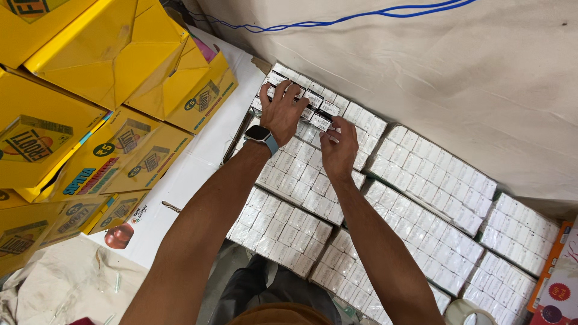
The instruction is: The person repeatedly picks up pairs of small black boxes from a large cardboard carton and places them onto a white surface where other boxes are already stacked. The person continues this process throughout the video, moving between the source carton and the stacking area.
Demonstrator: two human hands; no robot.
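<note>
- Far left: stack of yellow cartons (102,54), flaps loose, piled up and apart from both hands. Nothing touches them.
- Beneath them a white sheet (198,162) runs under the cartons toward the packed blocks; a crumpled cloth (60,283) lies at bottom left.
- Left hand (282,108), smartwatch (260,133) on the wrist, lies flat with fingers (283,90) spread wide over the top block of small white boxes (313,102). It presses down on them, not curled round any one box.
- Right hand (338,147) sits just beside it; fingers partly curled, tips pinching at one small box (322,122) in the same block. Whether the box is lifted or only being nudged, cannot tell.
- That top block looks uneven, with several dark-ended boxes out of line, so I judge it the one unfinished area.
- Below and to the right: wrapped blocks of white boxes (421,229) lie tight side by side in neat rows on the beige tarp (457,84). These look finished.
- Judgement: most of the layout is packed; only the top block under the hands needs squaring.
- Far right: tape roll (466,312) at the bottom edge, orange box (557,283) at the corner, both untouched.
</note>
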